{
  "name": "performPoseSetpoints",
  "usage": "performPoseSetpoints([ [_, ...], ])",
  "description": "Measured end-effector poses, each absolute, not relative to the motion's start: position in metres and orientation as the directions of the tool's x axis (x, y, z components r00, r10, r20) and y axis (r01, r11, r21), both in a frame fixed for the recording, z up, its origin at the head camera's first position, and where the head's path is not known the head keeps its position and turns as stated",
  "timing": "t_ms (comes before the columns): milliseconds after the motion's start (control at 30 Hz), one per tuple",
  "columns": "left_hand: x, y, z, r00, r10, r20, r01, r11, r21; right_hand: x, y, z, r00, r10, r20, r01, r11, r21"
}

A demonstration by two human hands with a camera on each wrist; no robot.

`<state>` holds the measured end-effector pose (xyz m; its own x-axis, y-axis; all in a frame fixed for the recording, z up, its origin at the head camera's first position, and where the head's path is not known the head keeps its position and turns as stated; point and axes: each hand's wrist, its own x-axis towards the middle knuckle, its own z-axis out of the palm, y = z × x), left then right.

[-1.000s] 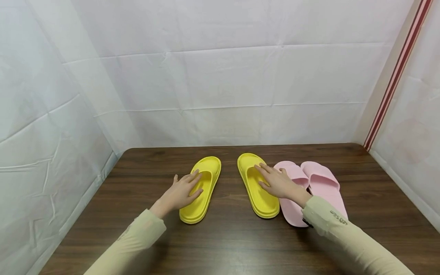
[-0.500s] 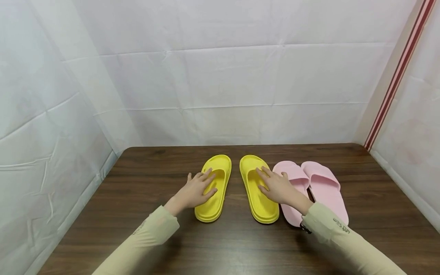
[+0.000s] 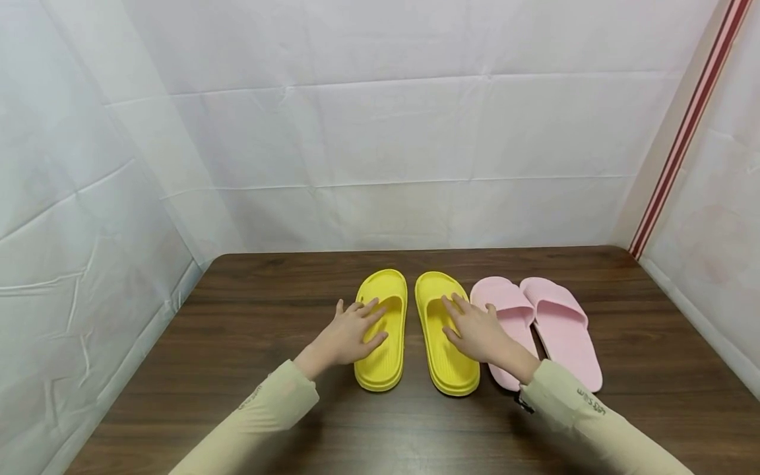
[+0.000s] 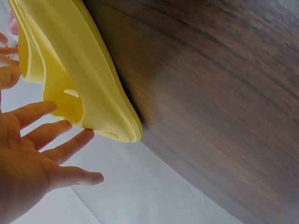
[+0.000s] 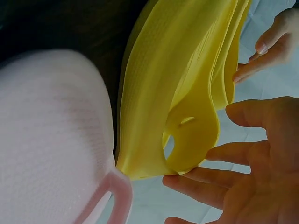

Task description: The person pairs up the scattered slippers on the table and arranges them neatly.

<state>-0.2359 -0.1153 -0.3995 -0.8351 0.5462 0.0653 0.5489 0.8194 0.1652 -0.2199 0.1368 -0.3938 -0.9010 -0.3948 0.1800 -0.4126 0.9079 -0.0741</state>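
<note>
Two yellow slippers lie side by side at mid-table, toes pointing away and a narrow gap between them. Over the left yellow slipper (image 3: 382, 373) is my left hand (image 3: 347, 333), fingers spread; in the left wrist view its fingertips (image 4: 86, 134) meet the strap of the slipper (image 4: 93, 60). My right hand (image 3: 477, 330) has its fingers spread above the right yellow slipper (image 3: 454, 373). The right wrist view shows those fingertips (image 5: 173, 181) at that slipper's strap (image 5: 198, 135). Neither hand curls around anything.
Two pink slippers stand to the right, one (image 3: 499, 290) partly under my right forearm, the other (image 3: 570, 346) farther right. The dark wooden table (image 3: 255, 316) is backed by a white cloth wall (image 3: 380, 132), with a red-striped strip (image 3: 689, 132) at the right corner.
My left hand and the left yellow slipper have moved right, narrowing the gap between the yellow pair. The right yellow slipper has straightened and shifted slightly nearer. The pink slippers have stayed put.
</note>
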Motion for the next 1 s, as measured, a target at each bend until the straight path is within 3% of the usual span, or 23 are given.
performPoseSetpoints([
  [433, -0.227, -0.107, -0.402, -0.795, 0.598, 0.098, 0.606, 0.778, 0.169, -0.213, 0.130, -0.399, -0.917, -0.340, 0.210, -0.363, 0.928, -0.082],
  [1000, -0.227, -0.109, -0.402, -0.806, 0.582, 0.109, 0.592, 0.791, 0.155, -0.209, 0.129, -0.400, -0.916, -0.328, 0.233, -0.358, 0.928, -0.102],
])
